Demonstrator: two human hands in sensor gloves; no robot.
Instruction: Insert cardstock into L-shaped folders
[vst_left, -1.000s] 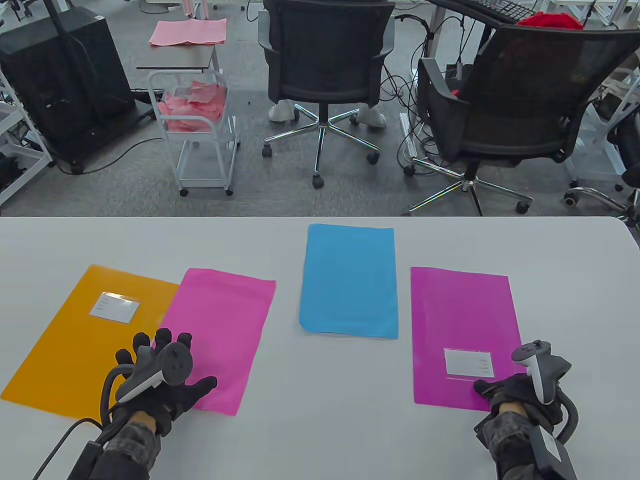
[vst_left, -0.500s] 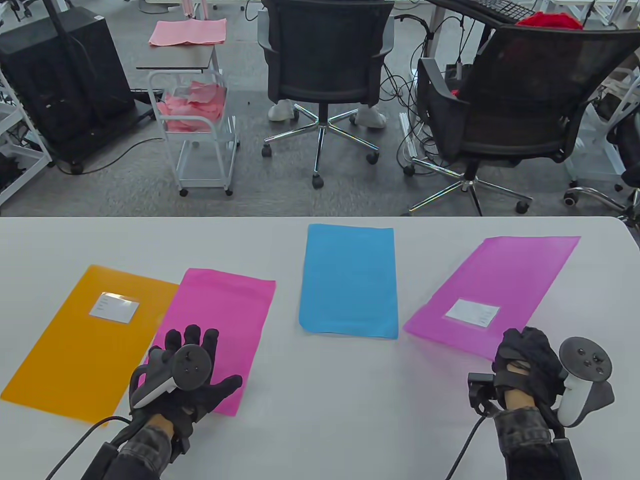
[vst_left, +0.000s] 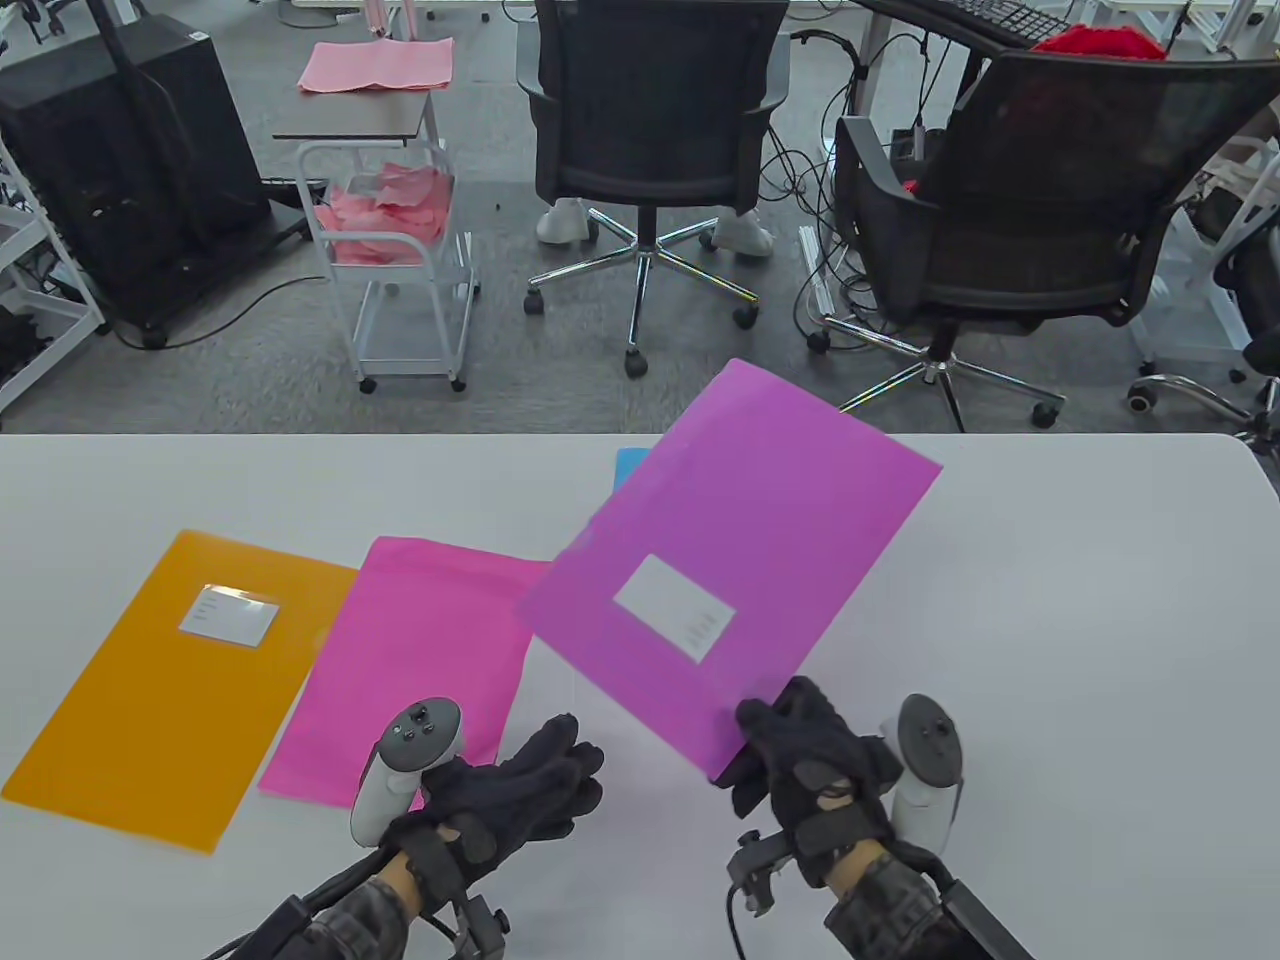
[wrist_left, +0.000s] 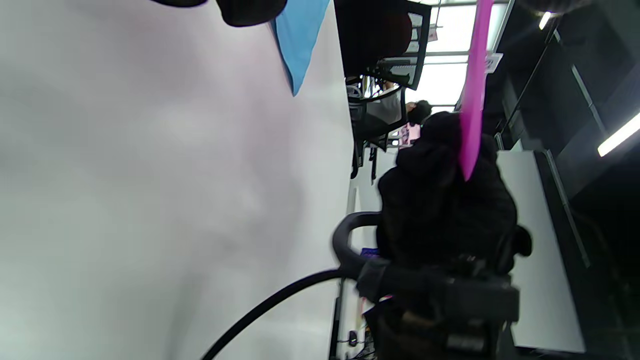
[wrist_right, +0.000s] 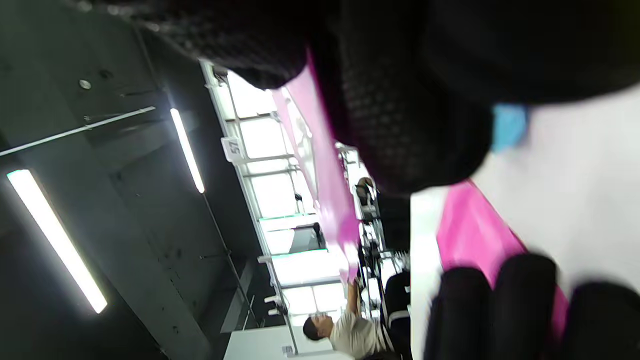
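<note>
- Your right hand (vst_left: 815, 765) holds the purple folder (vst_left: 735, 560) by its near corner, the grip pinched on that corner; the folder is lifted off the bench (vst_left: 1080, 620) and tilted, its white label (vst_left: 673, 607) facing up.
- Seen from the left wrist, that folder (wrist_left: 472, 85) shows edge-on as a thin strip rising from the right hand (wrist_left: 445, 200).
- Whether the purple folder has anything inside, you cannot tell.
- The blue sheet (vst_left: 630, 464) lies flat on the bench behind the purple folder, nearly all hidden by it; only a far-left corner shows.
- The pink sheet (vst_left: 400, 670) lies flat on the bench just left of the purple folder, whose left corner hangs over its right edge.
- The orange folder (vst_left: 165, 680) lies flat further left, its right edge touching or slightly overlapping the pink sheet; it carries a white label (vst_left: 229, 613). Its contents cannot be seen.
- Your left hand (vst_left: 510, 790) is near the pink sheet's near right corner, left of the purple folder's held corner. Its fingers (vst_left: 570, 760) point toward your right hand, loosely together and holding nothing; whether it touches the bench is unclear.
</note>
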